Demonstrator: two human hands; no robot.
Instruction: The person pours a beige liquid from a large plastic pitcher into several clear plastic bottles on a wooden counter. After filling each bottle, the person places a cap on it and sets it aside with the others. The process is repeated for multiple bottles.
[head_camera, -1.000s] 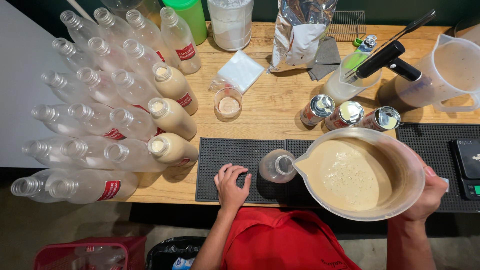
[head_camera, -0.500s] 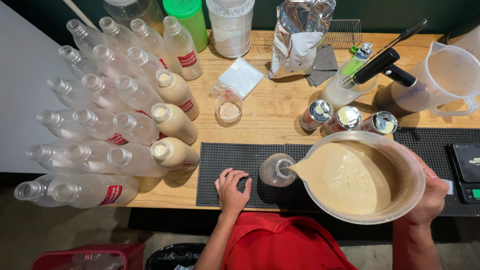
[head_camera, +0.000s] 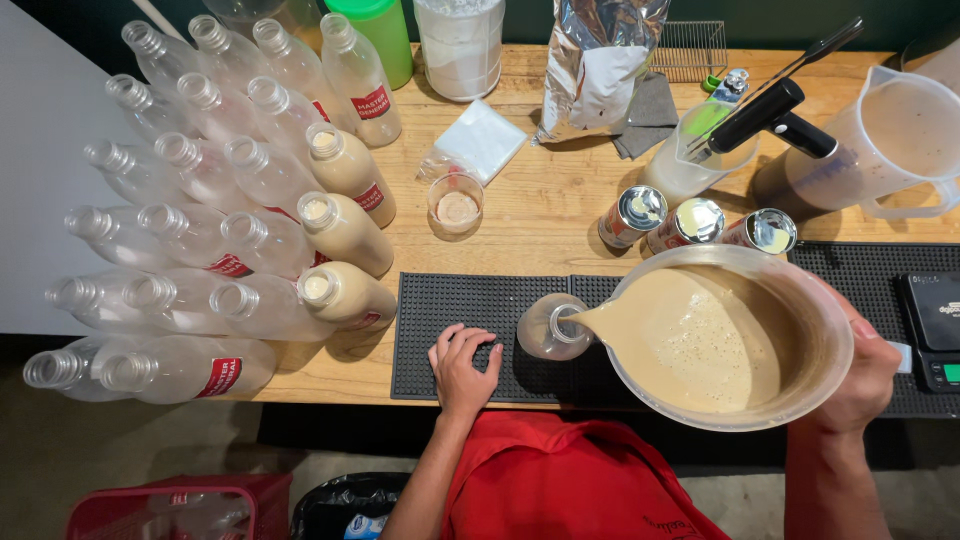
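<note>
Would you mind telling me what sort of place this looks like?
Probably a small drink-bottling counter: rows of plastic bottles on a wooden table, a black bar mat, and a pitcher of beige liquid in the right hand.

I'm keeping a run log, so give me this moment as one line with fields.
right hand: tilting pitcher, pouring beige liquid | bottle: upright on black mat, receiving pour | left hand: fingertips resting on mat, holding nothing

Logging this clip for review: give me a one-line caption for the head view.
Right hand tips a jug of beige liquid into a bottle on the black mat; left hand rests on the mat.
</note>
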